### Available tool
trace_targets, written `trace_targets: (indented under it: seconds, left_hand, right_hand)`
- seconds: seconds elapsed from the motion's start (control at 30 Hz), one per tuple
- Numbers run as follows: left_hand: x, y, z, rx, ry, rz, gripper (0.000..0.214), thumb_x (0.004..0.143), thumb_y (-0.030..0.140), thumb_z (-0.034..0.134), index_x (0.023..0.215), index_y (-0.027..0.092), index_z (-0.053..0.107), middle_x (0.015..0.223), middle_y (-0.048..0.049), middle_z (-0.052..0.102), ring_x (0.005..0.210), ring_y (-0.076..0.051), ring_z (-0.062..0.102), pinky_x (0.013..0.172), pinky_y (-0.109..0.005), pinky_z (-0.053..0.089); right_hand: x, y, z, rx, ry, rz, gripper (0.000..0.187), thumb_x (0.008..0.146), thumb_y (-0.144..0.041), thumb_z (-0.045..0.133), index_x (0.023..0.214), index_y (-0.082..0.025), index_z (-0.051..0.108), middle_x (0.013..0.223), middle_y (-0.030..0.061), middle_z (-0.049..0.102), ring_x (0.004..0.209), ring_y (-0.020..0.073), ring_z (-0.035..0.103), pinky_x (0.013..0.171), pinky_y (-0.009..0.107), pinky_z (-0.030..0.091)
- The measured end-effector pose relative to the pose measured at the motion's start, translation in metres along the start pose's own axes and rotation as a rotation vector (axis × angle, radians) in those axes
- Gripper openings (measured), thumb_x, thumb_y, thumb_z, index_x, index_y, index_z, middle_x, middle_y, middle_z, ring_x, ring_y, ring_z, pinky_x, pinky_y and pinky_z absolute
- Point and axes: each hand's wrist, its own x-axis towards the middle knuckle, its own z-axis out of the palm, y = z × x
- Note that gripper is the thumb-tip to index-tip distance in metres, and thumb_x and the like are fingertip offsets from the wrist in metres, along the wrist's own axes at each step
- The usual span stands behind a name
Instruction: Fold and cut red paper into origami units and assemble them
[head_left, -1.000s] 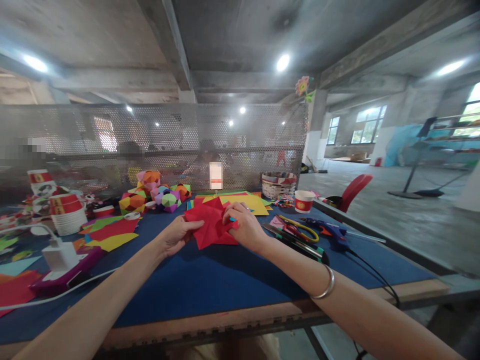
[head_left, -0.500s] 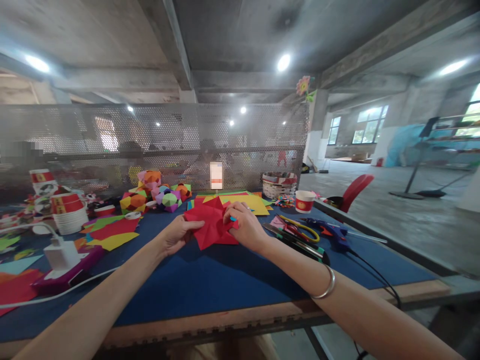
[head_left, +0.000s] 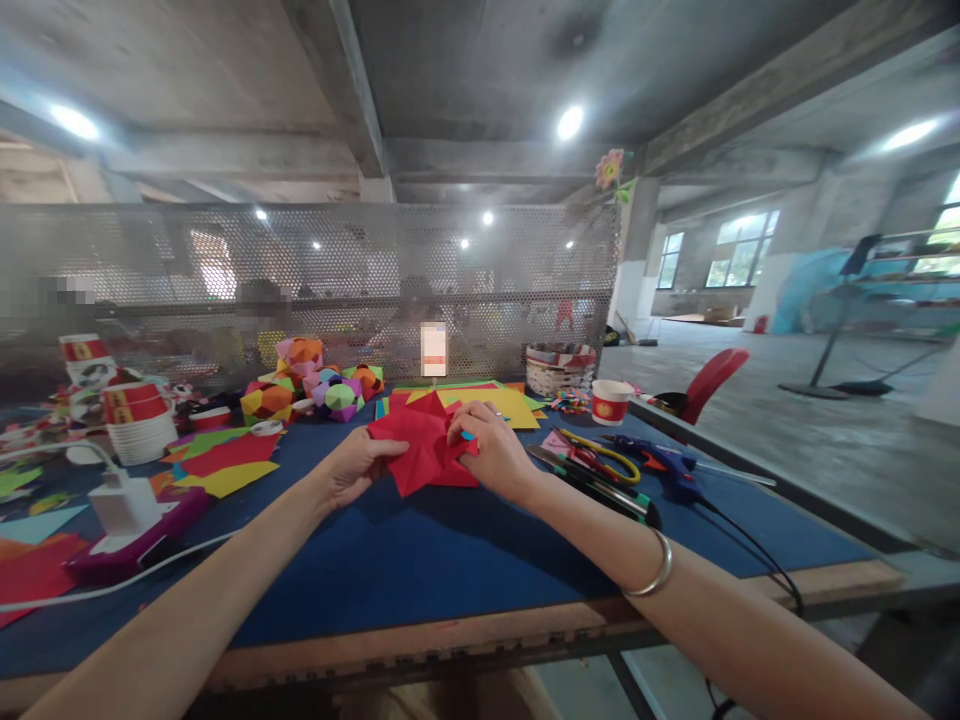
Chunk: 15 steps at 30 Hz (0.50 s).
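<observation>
A folded red paper piece [head_left: 421, 445] lies on the blue table mat [head_left: 450, 560] in front of me. My left hand [head_left: 354, 468] pinches its left edge with closed fingers. Curled over the paper's right side, my right hand [head_left: 491, 450] grips it there. A silver bangle [head_left: 654, 575] is on my right wrist. More red and yellow sheets [head_left: 501, 404] lie just behind the piece.
Scissors [head_left: 600, 458], pens and a blue glue gun [head_left: 660, 458] lie to the right. A paper cup [head_left: 606, 402] and basket [head_left: 557, 368] stand behind them. Folded paper balls [head_left: 311, 385], stacked cups [head_left: 135, 420], loose sheets [head_left: 221, 465] and a white charger [head_left: 120, 505] fill the left. A mesh screen [head_left: 300, 280] closes the back.
None beyond a slight shift of the view; both hands keep their hold on the red paper.
</observation>
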Motion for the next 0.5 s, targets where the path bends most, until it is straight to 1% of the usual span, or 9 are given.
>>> trace_targets:
  seconds: [0.1,0.2,0.27,0.33,0.37,0.43,0.5]
  left_hand:
    - [0.000,0.000,-0.001,0.008,0.002,0.001,0.031,0.064,0.006,0.084,0.094,0.012,0.078,0.090,-0.0113,0.080,0.082,-0.024,0.076,0.077,-0.029,0.060]
    - [0.001,-0.001,-0.001,0.017,0.000,-0.002,0.031,0.065,0.007,0.083,0.095,0.012,0.078,0.090,-0.0115,0.080,0.080,-0.023,0.076,0.076,-0.030,0.060]
    - [0.001,-0.002,-0.001,0.021,-0.006,-0.004,0.030,0.064,0.008,0.084,0.094,0.012,0.078,0.091,-0.0114,0.080,0.079,-0.024,0.076,0.076,-0.031,0.061]
    - [0.001,-0.002,0.000,0.021,-0.013,-0.002,0.031,0.063,0.009,0.085,0.093,0.012,0.078,0.091,-0.0115,0.080,0.079,-0.024,0.077,0.076,-0.032,0.060]
    - [0.001,-0.001,0.000,0.020,-0.015,0.002,0.031,0.063,0.009,0.085,0.093,0.012,0.078,0.091,-0.0116,0.080,0.080,-0.024,0.077,0.077,-0.032,0.060]
    - [0.000,-0.001,0.001,0.015,-0.014,0.015,0.031,0.062,0.009,0.086,0.092,0.012,0.078,0.092,-0.0116,0.080,0.082,-0.024,0.077,0.080,-0.031,0.060]
    - [0.000,0.000,0.001,0.011,-0.015,0.027,0.032,0.062,0.010,0.086,0.093,0.012,0.078,0.092,-0.0109,0.080,0.083,-0.023,0.077,0.082,-0.031,0.059]
  right_hand:
    - [0.000,-0.001,-0.001,0.017,0.002,-0.006,0.028,0.098,-0.037,0.062,0.118,-0.018,0.064,0.121,0.0080,0.064,0.104,0.0217,0.064,0.089,0.043,0.055]
    - [0.001,-0.003,-0.002,0.038,0.001,-0.024,0.024,0.098,-0.037,0.062,0.112,-0.018,0.065,0.119,0.0073,0.065,0.104,0.0212,0.063,0.090,0.043,0.054]
    - [0.002,-0.004,-0.003,0.054,-0.002,-0.041,0.017,0.095,-0.033,0.066,0.103,-0.018,0.067,0.113,0.0060,0.065,0.104,0.0213,0.062,0.090,0.043,0.053]
    - [0.003,-0.007,-0.003,0.068,-0.003,-0.053,0.008,0.089,-0.023,0.072,0.093,-0.018,0.069,0.106,0.0050,0.064,0.103,0.0213,0.060,0.090,0.041,0.052]
    - [0.003,-0.009,-0.004,0.074,-0.002,-0.058,0.007,0.085,-0.018,0.075,0.090,-0.020,0.070,0.104,0.0050,0.064,0.102,0.0213,0.059,0.090,0.039,0.052]
    - [0.003,-0.012,-0.005,0.083,-0.005,-0.067,0.018,0.079,-0.009,0.077,0.090,-0.022,0.072,0.102,0.0052,0.063,0.101,0.0213,0.057,0.089,0.037,0.051]
    - [0.004,-0.014,-0.007,0.091,-0.018,-0.080,0.023,0.078,-0.006,0.077,0.092,-0.024,0.074,0.103,0.0048,0.062,0.100,0.0210,0.056,0.089,0.036,0.051]
